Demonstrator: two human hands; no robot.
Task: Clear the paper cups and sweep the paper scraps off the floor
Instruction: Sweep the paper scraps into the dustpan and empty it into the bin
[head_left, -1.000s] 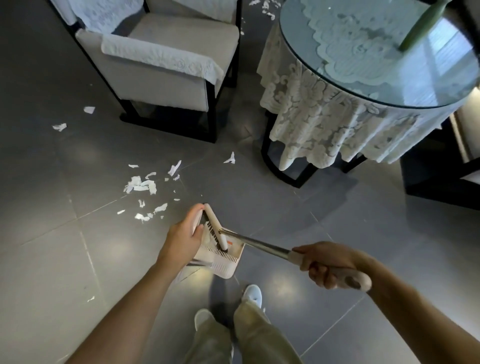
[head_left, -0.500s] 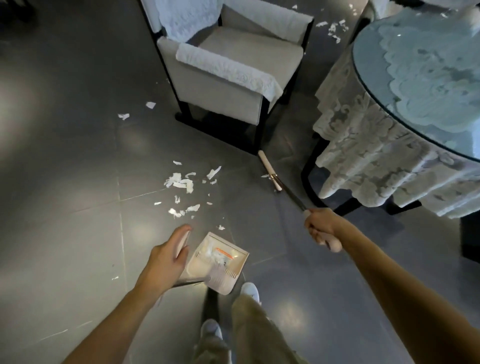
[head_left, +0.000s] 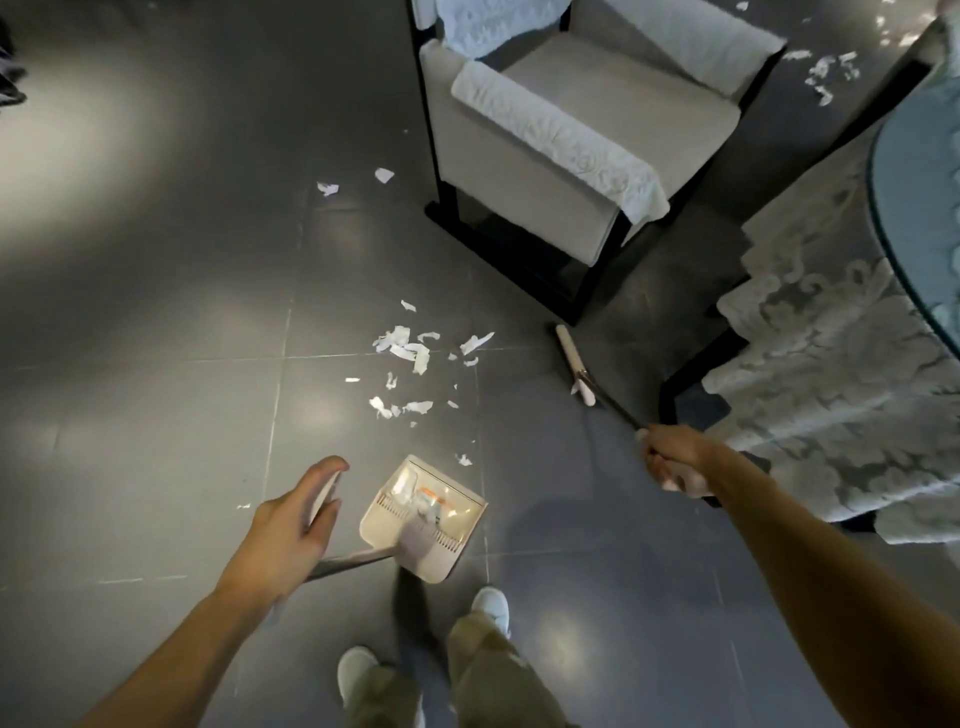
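Observation:
My left hand (head_left: 296, 525) grips the handle of a cream dustpan (head_left: 423, 514) that sits on the grey floor in front of my feet, with some scraps and an orange bit inside. My right hand (head_left: 675, 462) holds the end of a long broom handle; the narrow cream broom head (head_left: 571, 364) rests on the floor near the armchair's corner. A cluster of white paper scraps (head_left: 410, 364) lies between the broom head and the dustpan. Two more scraps (head_left: 356, 182) lie to the left of the chair. No paper cups are visible.
A beige armchair (head_left: 582, 135) with a lace cover stands at the top centre. A round glass table with a lace cloth (head_left: 841, 332) fills the right side. More scraps (head_left: 831, 73) lie on the floor behind the chair. My white shoes (head_left: 488, 608) are below the dustpan.
The broom left the dustpan and swung out to the right, its head landing near the chair's corner. My view shifted left, and the dustpan stayed low in my left hand.

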